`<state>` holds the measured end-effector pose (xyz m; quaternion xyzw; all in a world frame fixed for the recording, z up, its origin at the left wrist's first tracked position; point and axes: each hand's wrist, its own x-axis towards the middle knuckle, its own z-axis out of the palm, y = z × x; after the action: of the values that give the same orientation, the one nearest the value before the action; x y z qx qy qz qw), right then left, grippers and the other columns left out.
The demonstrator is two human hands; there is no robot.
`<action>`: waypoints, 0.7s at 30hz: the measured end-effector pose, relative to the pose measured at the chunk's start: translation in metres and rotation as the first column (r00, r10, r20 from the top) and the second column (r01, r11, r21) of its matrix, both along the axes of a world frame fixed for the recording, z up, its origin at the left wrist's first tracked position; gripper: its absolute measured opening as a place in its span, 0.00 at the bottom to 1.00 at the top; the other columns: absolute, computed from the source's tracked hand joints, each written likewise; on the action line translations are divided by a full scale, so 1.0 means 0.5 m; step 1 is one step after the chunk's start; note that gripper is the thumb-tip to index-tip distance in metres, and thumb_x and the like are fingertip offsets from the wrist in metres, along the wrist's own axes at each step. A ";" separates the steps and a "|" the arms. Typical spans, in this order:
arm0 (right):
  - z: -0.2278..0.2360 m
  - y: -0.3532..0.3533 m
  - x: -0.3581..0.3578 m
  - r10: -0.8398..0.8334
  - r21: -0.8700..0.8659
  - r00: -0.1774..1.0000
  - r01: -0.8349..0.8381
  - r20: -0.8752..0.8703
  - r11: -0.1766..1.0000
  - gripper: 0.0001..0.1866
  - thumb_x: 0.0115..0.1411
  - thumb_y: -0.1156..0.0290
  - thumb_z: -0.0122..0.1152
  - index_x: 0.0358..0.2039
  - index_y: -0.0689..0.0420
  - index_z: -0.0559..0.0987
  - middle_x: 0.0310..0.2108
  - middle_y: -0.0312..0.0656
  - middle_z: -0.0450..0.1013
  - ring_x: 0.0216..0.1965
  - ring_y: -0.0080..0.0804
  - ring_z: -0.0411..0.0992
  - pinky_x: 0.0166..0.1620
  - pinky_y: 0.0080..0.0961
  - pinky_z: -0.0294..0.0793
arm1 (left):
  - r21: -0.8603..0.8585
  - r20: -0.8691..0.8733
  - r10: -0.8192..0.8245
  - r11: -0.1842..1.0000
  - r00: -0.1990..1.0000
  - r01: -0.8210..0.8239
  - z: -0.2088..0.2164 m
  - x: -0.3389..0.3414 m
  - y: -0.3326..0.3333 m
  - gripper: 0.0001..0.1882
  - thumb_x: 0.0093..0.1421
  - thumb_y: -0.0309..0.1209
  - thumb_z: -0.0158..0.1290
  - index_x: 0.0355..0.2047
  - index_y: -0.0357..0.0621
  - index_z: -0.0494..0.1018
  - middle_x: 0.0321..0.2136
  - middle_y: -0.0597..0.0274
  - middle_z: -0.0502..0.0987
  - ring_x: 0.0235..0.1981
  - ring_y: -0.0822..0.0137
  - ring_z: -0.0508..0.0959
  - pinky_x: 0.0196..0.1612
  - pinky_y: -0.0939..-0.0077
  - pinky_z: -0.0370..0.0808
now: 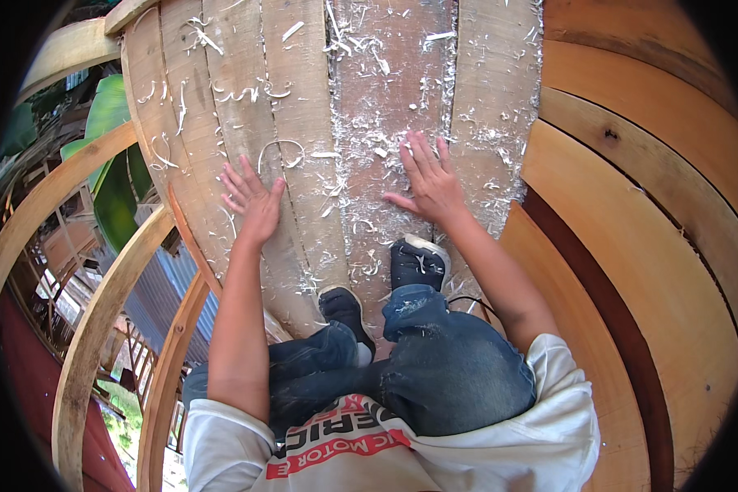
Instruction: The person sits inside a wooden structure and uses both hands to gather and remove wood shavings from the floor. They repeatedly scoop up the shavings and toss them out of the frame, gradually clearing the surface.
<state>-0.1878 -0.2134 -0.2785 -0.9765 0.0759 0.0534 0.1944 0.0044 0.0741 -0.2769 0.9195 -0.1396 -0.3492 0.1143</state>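
Both my hands are stretched out over a plank floor (303,57) littered with pale wood shavings (381,66). My left hand (254,201) has its fingers spread above the lighter boards on the left, close to a large curled shaving (282,156). Over the reddish-brown board and its right seam, my right hand (430,180) is also spread, thumb pointing left, near small scattered chips. Neither hand holds anything. Whether the palms touch the boards I cannot tell for certain. My feet, in dark shoes (419,261), are on the planks below the hands.
On the left, wooden railing bars (98,328) border the floor, with a green banana leaf (111,180) and corrugated metal sheets (160,287) beyond. Orange-brown wall boards (631,238) rise on the right. A thin black cord (471,300) shows beside my right knee.
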 end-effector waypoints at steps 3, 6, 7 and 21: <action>-0.003 0.016 0.040 0.088 0.004 0.996 -0.088 0.010 0.996 0.47 0.56 0.34 0.55 0.65 0.58 0.63 0.68 0.48 0.56 0.70 0.41 0.51 0.71 0.50 0.42 | -0.010 -0.015 0.013 1.000 1.000 -0.014 0.005 0.000 -0.001 0.49 0.66 0.56 0.43 0.71 0.51 0.24 0.69 0.43 0.16 0.69 0.44 0.15 0.63 0.36 0.16; -0.005 0.029 0.075 0.165 -0.001 0.985 -0.165 0.047 0.986 0.43 0.58 0.38 0.56 0.64 0.57 0.65 0.67 0.47 0.58 0.70 0.40 0.52 0.71 0.48 0.43 | -0.025 -0.006 0.010 1.000 1.000 -0.011 0.006 -0.004 0.000 0.49 0.66 0.56 0.43 0.71 0.51 0.25 0.69 0.43 0.16 0.69 0.44 0.15 0.63 0.36 0.15; -0.007 0.033 0.085 0.192 0.003 0.979 -0.193 0.070 0.981 0.42 0.58 0.40 0.58 0.63 0.56 0.65 0.67 0.47 0.58 0.70 0.39 0.53 0.71 0.47 0.43 | -0.032 0.001 0.007 0.999 1.000 -0.007 0.005 -0.005 0.001 0.49 0.66 0.56 0.43 0.71 0.52 0.25 0.69 0.43 0.16 0.69 0.44 0.15 0.63 0.36 0.15; -0.011 -0.068 0.302 0.305 0.053 0.865 -0.354 0.399 0.934 0.16 0.61 0.58 0.60 0.20 0.51 0.71 0.20 0.34 0.69 0.21 0.24 0.69 0.20 0.22 0.68 | 0.000 -0.045 0.027 1.000 0.999 -0.027 0.009 -0.003 -0.007 0.50 0.65 0.59 0.42 0.71 0.53 0.25 0.69 0.43 0.15 0.69 0.44 0.15 0.63 0.37 0.15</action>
<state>-0.0367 -0.2476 -0.2839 -0.9523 -0.1351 -0.1019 0.2538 0.0030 0.0707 -0.2724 0.9132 -0.1246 -0.3683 0.1224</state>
